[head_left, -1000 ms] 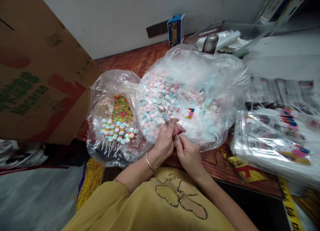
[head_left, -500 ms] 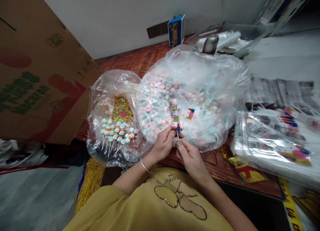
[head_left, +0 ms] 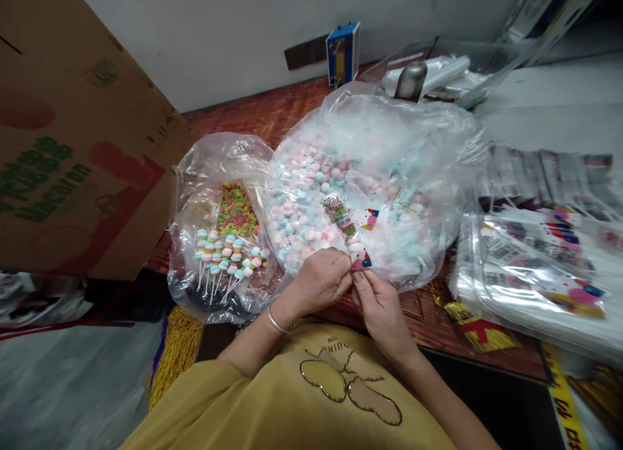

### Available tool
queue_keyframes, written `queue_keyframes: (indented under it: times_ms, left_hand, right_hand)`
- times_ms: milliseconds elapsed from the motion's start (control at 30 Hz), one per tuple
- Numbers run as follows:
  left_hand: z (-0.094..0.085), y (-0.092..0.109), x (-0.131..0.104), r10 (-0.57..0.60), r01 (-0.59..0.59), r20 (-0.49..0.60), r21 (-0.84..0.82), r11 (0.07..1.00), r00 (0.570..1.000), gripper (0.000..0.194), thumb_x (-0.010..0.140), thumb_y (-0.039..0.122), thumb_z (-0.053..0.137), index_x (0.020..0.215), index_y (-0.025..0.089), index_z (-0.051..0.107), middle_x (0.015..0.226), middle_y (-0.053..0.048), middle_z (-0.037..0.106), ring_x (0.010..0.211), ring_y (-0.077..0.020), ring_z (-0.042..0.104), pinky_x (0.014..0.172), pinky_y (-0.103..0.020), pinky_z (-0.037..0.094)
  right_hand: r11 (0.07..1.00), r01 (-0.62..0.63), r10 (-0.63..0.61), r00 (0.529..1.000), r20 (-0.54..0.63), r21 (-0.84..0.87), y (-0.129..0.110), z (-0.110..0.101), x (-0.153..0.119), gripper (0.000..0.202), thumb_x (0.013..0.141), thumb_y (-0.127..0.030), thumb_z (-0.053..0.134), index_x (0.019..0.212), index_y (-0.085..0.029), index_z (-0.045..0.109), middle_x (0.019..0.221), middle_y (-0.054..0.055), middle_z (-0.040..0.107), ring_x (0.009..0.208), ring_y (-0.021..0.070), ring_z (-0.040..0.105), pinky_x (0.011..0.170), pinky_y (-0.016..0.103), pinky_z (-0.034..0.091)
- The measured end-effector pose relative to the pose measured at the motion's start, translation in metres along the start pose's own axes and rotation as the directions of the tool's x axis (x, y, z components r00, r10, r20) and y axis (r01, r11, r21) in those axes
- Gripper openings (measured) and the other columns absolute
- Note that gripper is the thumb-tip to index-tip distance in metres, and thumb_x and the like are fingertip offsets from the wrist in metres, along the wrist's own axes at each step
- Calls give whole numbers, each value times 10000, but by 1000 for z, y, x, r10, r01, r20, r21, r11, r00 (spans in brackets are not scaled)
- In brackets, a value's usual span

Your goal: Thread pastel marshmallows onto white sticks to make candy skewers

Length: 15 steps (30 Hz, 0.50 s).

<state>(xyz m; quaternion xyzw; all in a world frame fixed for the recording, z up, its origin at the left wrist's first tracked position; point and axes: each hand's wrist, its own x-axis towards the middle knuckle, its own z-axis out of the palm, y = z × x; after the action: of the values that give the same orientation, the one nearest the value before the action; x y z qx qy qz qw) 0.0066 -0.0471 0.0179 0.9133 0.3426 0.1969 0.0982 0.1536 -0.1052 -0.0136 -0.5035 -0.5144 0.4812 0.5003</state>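
Observation:
A marshmallow stick in a printed clear wrapper (head_left: 342, 219) leans to the upper left above my hands. My left hand (head_left: 321, 278) is closed on the wrapper's lower end, its fingers curled. Thumb and fingers of my right hand (head_left: 382, 307) pinch the same end, touching the left fingertips. The stick's lower part is hidden by my fingers. Behind them spreads a large clear bag of pink, white and blue marshmallows (head_left: 296, 219). To the left, several bare marshmallow sticks (head_left: 228, 258) lie on another plastic bag, beside small colourful candies (head_left: 237, 210).
A big cardboard box (head_left: 87, 145) stands at the left. Stacked printed wrappers (head_left: 540, 262) lie at the right, near a gold packet (head_left: 481, 326). A blue device (head_left: 342, 54) and a clear bin (head_left: 467, 80) are at the back of the wooden table (head_left: 233, 117).
Both hands have shifted slightly right. The wrapped marshmallow stick now leans left instead of standing nearly straight, and its white lower stick, seen before between my hands, is covered.

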Motion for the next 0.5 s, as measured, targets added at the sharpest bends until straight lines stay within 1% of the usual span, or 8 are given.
queue_keyframes:
  times_ms: [100, 167, 200, 233, 300, 367, 433, 500]
  left_hand:
    - [-1, 5, -1, -116, 116, 0, -71, 991, 993, 251, 981, 270, 367, 795, 202, 521, 773, -69, 587, 763, -212, 524, 736, -351, 434]
    - [-1, 7, -2, -286, 273, -11, -270, 923, 958, 193, 942, 252, 414, 846, 187, 568, 841, -78, 621, 813, -213, 546, 789, -363, 446]
    - [-1, 8, -2, -374, 338, 2, -432, 836, 927, 169, 917, 252, 448, 909, 181, 601, 904, -83, 648, 858, -213, 566, 825, -367, 453]
    - [-2, 8, -2, -447, 371, 32, -614, 697, 894, 195, 893, 268, 483, 991, 180, 627, 980, -85, 671, 908, -215, 586, 858, -367, 459]
    - [-2, 9, 0, -527, 341, 144, -891, 299, 838, 346, 863, 348, 545, 1157, 193, 641, 1117, -88, 695, 992, -227, 620, 900, -369, 469]
    - [-1, 11, 3, -543, 297, 273, -954, -46, 794, 445, 846, 449, 617, 1201, 182, 655, 1109, -105, 717, 956, -227, 653, 854, -354, 486]
    - [1, 13, 7, -557, 304, 372, -928, -215, 742, 484, 796, 488, 726, 1142, 151, 686, 981, -107, 738, 824, -189, 663, 763, -307, 484]
    - [3, 14, 10, -590, 289, 409, -912, -291, 696, 484, 718, 444, 831, 1069, 135, 705, 855, -76, 733, 714, -138, 637, 698, -260, 465]
  right_hand:
    - [999, -15, 16, 1000, -12, 50, 3, 0, 2, 390, 1004, -494, 467, 726, -221, 490, 589, -61, 380, 524, 112, 329, 485, 249, 283]
    - [998, -2, 2, 1000, 2, 55, 4, 0, 3, 384, 1003, -494, 474, 739, -217, 507, 600, -58, 388, 532, 111, 339, 494, 244, 294]
    - [999, 4, -4, 1000, 13, 53, 4, -1, 4, 377, 1006, -484, 472, 743, -216, 511, 602, -58, 391, 535, 111, 346, 503, 242, 303]
    - [999, 7, -8, 1000, 25, 48, 4, -2, 4, 369, 1010, -471, 469, 748, -215, 516, 602, -57, 395, 539, 112, 355, 514, 240, 315]
    - [999, 10, -11, 999, 41, 30, 3, -2, 5, 351, 1012, -444, 470, 756, -213, 535, 607, -51, 419, 557, 117, 391, 546, 240, 351]
    - [1000, 17, -18, 999, 46, 16, 2, -2, 6, 330, 1002, -431, 488, 775, -208, 574, 638, -30, 482, 611, 134, 459, 601, 247, 401]
    - [999, 29, -30, 999, 34, 34, 1, 0, 7, 295, 974, -441, 532, 829, -202, 627, 695, -4, 548, 703, 164, 528, 670, 266, 446]
    - [994, -21, 17, 999, 39, 111, 0, 1, 6, 286, 955, -469, 560, 915, -203, 656, 665, -17, 523, 673, 164, 518, 641, 267, 451]
